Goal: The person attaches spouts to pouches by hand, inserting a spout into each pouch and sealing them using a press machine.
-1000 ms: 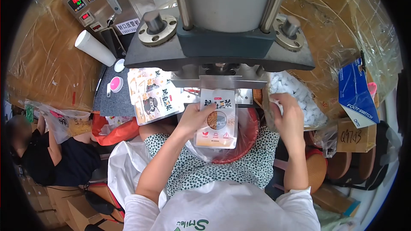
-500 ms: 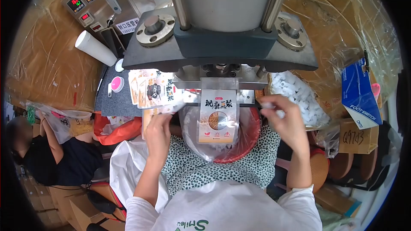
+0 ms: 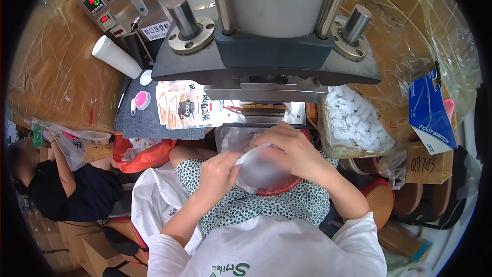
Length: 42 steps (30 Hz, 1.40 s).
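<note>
A pouch point(image 3: 264, 166), smeared and greyish to my view, is held between my two hands above my lap. My left hand point(image 3: 218, 174) pinches its left edge, where a whitish strip shows. Over its top and right side lies my right hand point(image 3: 289, 149), fingers bent round it; what else they hold is hidden. Below the pouch is a red basin point(image 3: 301, 136) lined with clear plastic. Just beyond my hands stands the press machine point(image 3: 266, 66), a gap showing at its metal jaw point(image 3: 264, 115). Printed pouches point(image 3: 187, 107) lie stacked to the left.
A box of white plastic spouts point(image 3: 353, 120) sits right of the press. A blue foot-switch box point(image 3: 432, 113) is farther right. On the left are a white cylinder point(image 3: 115, 56), a pink-topped tub point(image 3: 141, 100) and a red bag point(image 3: 136, 156). Another person point(image 3: 66, 184) sits far left.
The printed pouch hanging at the jaw is gone from there, and the jaw has parted. Both hands have come inward and together on a pouch. The press's end posts stand taller.
</note>
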Available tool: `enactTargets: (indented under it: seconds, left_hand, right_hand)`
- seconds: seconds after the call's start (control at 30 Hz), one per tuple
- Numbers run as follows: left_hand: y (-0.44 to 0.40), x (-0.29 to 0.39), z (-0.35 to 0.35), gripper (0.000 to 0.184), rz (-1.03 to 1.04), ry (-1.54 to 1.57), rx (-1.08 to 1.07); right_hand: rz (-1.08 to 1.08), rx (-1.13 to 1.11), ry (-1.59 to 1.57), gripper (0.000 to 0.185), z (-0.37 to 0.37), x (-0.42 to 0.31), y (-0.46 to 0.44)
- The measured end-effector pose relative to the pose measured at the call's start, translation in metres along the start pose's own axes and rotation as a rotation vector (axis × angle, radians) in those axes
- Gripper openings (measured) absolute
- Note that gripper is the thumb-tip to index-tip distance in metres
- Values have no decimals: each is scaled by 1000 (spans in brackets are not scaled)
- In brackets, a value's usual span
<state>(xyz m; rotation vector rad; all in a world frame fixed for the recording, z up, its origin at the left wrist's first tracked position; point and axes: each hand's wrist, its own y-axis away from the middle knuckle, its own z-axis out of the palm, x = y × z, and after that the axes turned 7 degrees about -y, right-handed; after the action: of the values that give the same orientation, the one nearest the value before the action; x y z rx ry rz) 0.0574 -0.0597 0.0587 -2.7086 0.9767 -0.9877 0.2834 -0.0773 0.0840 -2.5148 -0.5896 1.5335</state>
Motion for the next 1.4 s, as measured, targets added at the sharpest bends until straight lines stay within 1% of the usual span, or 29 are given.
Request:
enactTargets:
  seconds: [0.07, 0.1, 0.13, 0.2, 0.23, 0.33, 0.37, 0.47, 0.5, 0.57, 0.6, 0.67, 0.7, 0.73, 0.8, 0.83, 0.87, 0.93, 0.97, 1.07, 1.13, 1.23, 1.33, 1.37, 1.4]
  left_hand:
    - [-2, -2, 14, 21, 17, 39, 1]
    - [-7, 0, 18, 14, -3, 74, -42]
    - [-13, 4, 21, 15, -134, 196, -135]
    - [-30, 11, 22, 17, -394, 437, -317]
    - [-36, -2, 34, 24, -414, 376, -331]
    - [-57, -18, 54, 25, -605, 774, -314]
    - [-63, -15, 55, 28, -651, 993, -271]
    - [-77, -15, 51, 27, -780, 1132, -280]
    - [-76, -13, 51, 28, -782, 1098, -260]
    - [-64, -47, 68, 28, -622, 712, -279]
    - [-61, -62, 70, 28, -532, 521, -283]
    - [-62, -50, 31, 35, -481, 296, 107]
    - [-56, -68, 21, 53, -251, -94, 218]
    - [-46, -87, 24, 67, -112, -556, 292]
    - [-20, -103, 38, 71, -88, -700, 131]
    - [-14, -94, 34, 56, -43, -693, 150]
    - [-10, -92, 23, 49, -124, -610, 134]
    - [-1, -91, 4, 36, -293, -432, 98]
    - [1, -88, 1, 26, -315, -360, 273]
    - [-3, -52, -8, 29, -174, -419, 352]
    - [-8, -31, -14, 31, -135, -439, 327]
    - [-6, -9, -21, 36, -89, -382, 288]
    - [-3, 2, -19, 34, 19, -268, 138]
    - [-1, -4, -11, 24, 66, -187, 120]
    - [0, -5, -5, 20, 21, -120, 39]
  right_hand:
    - [109, 32, -23, 27, -5, 1, 2]
    - [160, 62, -37, 29, -8, -2, 3]
    - [211, 92, -52, 31, -10, -5, 4]
    - [211, 252, 18, 34, -14, -7, 6]
    - [208, 332, 54, 35, -17, -7, 6]
    - [260, 272, 145, 38, -36, -14, 18]
    - [255, 221, 192, 41, -43, -17, 24]
    - [310, 269, 475, 37, -61, -13, 40]
    - [373, 291, 622, 35, -66, -6, 44]
    - [503, 334, 915, 30, -69, 17, 51]
    - [514, 334, 837, 29, -71, 25, 54]
    - [524, 324, 682, 26, -74, 36, 55]
    - [533, 322, 663, 26, -73, 35, 56]
    - [541, 322, 644, 26, -73, 34, 54]
    - [522, 350, 623, 26, -74, 33, 53]
    - [501, 381, 621, 26, -75, 33, 55]
    - [485, 409, 620, 26, -75, 32, 56]
    - [527, 430, 409, 26, -79, 5, 48]
    - [543, 439, 305, 26, -78, -7, 42]
    - [187, 295, 100, 25, -55, -19, 26]
    - [196, 213, -56, 21, -27, -31, 9]
    - [-149, 139, 307, 20, -4, -26, -10]
    - [-116, 21, 167, 23, 5, -22, -9]
    - [-94, 13, 110, 25, 5, -15, -8]
    - [-71, 4, 54, 27, 3, -7, -6]
